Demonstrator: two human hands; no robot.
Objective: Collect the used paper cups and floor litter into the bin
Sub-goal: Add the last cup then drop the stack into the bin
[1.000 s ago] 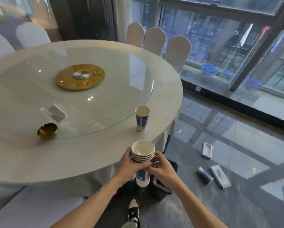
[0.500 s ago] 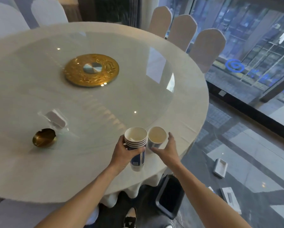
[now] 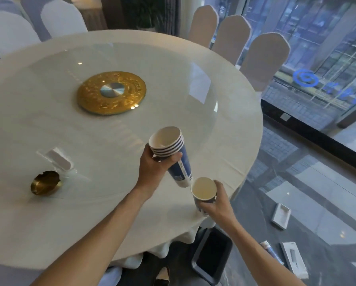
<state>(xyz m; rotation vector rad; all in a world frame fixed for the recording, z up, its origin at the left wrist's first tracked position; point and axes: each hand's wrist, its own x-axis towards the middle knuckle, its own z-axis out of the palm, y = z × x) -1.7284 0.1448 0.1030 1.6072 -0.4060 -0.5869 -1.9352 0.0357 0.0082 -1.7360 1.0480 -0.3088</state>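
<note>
Left hand (image 3: 152, 162) is clamping light, crushable stacked cups (image 3: 174, 155) below their rims; right hand (image 3: 216, 203) is gripping a single cup (image 3: 204, 189) by its wall

Lit by soft daylight from the window wall (image 3: 325, 58) at right, even and moderately bright, without hard shadows. Small ceiling-light glints on the glass turntable (image 3: 173, 96), plus a pale window reflection along its right side. Bright specular spots on the gold centre disc (image 3: 111, 92) and the brass ashtray (image 3: 45, 183). Glossy floor (image 3: 309, 182) mirroring pale window patches. Strong wide-angle bending of the table rim and chairs toward the edges. Slightly soft overall, with compression smear; forearms near the bottom mildly blurred.
</note>
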